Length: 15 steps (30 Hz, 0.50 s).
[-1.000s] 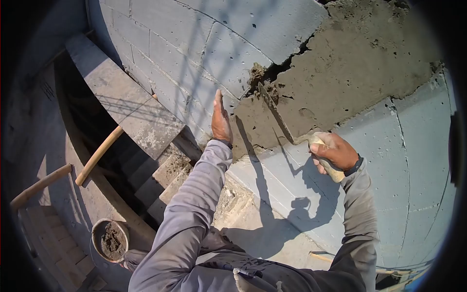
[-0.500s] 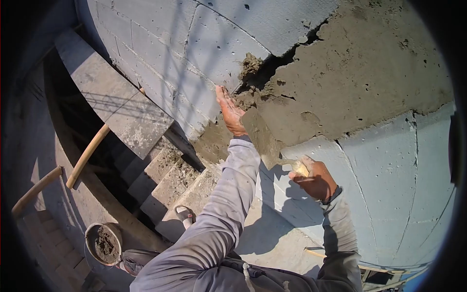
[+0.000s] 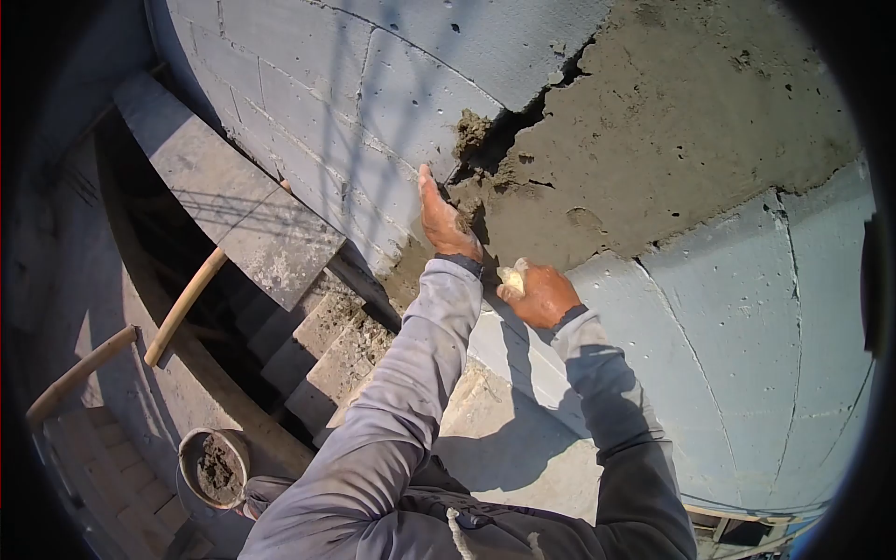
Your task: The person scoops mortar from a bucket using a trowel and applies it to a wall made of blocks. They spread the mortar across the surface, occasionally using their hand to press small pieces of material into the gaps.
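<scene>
My left hand (image 3: pixel 448 222) is upright against the edge of the wet mortar (image 3: pixel 653 140), its fingers stretched out toward the grey block wall (image 3: pixel 392 84). Just to its right, my right hand (image 3: pixel 539 293) is closed around the pale handle (image 3: pixel 512 277) of a trowel. The trowel's blade is hardly visible, seen nearly edge-on between the two hands. Above my left fingertips, a rough clump of mortar (image 3: pixel 470 132) sticks to the wall beside a dark gap.
At the lower left stands a bucket (image 3: pixel 242 455) with mortar inside. Concrete slabs (image 3: pixel 224 191), a curved wooden rail (image 3: pixel 185 306) and rough steps (image 3: pixel 327 350) lie left of my arms, beside a dark opening.
My right hand has moved up and left, closer to my left hand, and the trowel blade has turned from broad side to nearly edge-on. The view has shifted slightly.
</scene>
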Each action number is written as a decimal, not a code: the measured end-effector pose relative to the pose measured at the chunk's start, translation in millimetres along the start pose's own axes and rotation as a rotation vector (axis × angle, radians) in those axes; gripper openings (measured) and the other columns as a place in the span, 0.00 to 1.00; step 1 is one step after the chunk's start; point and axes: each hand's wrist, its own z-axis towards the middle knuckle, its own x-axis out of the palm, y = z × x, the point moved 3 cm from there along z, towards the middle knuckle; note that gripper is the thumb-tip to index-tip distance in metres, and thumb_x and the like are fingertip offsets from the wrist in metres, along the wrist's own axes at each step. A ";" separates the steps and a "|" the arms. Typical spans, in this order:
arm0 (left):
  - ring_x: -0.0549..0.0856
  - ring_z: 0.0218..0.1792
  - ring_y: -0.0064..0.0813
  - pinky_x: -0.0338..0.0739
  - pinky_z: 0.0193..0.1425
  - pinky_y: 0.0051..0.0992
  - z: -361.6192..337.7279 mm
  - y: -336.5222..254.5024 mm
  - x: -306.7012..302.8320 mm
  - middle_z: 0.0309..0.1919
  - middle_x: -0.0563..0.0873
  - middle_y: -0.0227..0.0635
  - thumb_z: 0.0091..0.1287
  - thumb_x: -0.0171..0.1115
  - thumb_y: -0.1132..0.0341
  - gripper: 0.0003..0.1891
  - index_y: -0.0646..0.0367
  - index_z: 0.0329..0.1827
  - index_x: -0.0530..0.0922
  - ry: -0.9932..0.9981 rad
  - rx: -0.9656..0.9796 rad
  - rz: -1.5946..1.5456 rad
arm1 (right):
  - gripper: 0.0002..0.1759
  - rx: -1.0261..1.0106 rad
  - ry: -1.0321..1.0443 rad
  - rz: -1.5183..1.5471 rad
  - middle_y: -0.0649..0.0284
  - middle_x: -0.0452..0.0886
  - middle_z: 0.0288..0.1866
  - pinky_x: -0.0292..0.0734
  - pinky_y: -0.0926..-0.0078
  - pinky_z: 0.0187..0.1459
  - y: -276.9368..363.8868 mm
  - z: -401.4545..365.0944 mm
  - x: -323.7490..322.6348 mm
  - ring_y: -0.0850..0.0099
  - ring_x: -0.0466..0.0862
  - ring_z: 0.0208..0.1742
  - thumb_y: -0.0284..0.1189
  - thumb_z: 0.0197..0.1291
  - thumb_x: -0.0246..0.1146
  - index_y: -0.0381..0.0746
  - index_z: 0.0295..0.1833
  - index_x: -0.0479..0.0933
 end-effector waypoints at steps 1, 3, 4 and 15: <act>0.69 0.63 0.26 0.59 0.69 0.25 -0.8 -14.0 4.1 0.63 0.71 0.32 0.74 0.44 0.55 0.25 0.62 0.67 0.64 0.095 0.083 0.115 | 0.26 0.017 0.016 0.011 0.42 0.81 0.40 0.75 0.55 0.47 7.7 3.4 -18.8 0.48 0.81 0.44 0.43 0.55 0.62 0.29 0.48 0.74; 0.68 0.64 0.26 0.57 0.69 0.25 -9.4 -47.0 21.6 0.63 0.70 0.32 0.74 0.44 0.53 0.27 0.63 0.68 0.63 0.198 0.175 0.226 | 0.26 0.027 0.021 0.020 0.42 0.81 0.40 0.75 0.55 0.47 18.7 8.6 -46.2 0.47 0.81 0.45 0.44 0.55 0.62 0.29 0.47 0.75; 0.68 0.64 0.26 0.57 0.69 0.25 -19.6 -65.2 30.7 0.63 0.70 0.33 0.73 0.43 0.51 0.27 0.62 0.68 0.63 0.269 0.248 0.357 | 0.27 0.014 -0.011 0.012 0.42 0.81 0.39 0.75 0.55 0.47 21.7 9.0 -55.8 0.47 0.81 0.44 0.44 0.55 0.62 0.29 0.46 0.75; 0.78 0.55 0.30 0.70 0.54 0.28 -61.9 -244.9 -111.9 0.57 0.77 0.34 0.70 0.50 0.47 0.26 0.58 0.60 0.72 -0.037 0.051 0.565 | 0.27 -0.025 -0.128 -0.051 0.42 0.81 0.33 0.74 0.55 0.42 45.4 -7.4 -147.1 0.46 0.81 0.38 0.49 0.54 0.63 0.30 0.37 0.77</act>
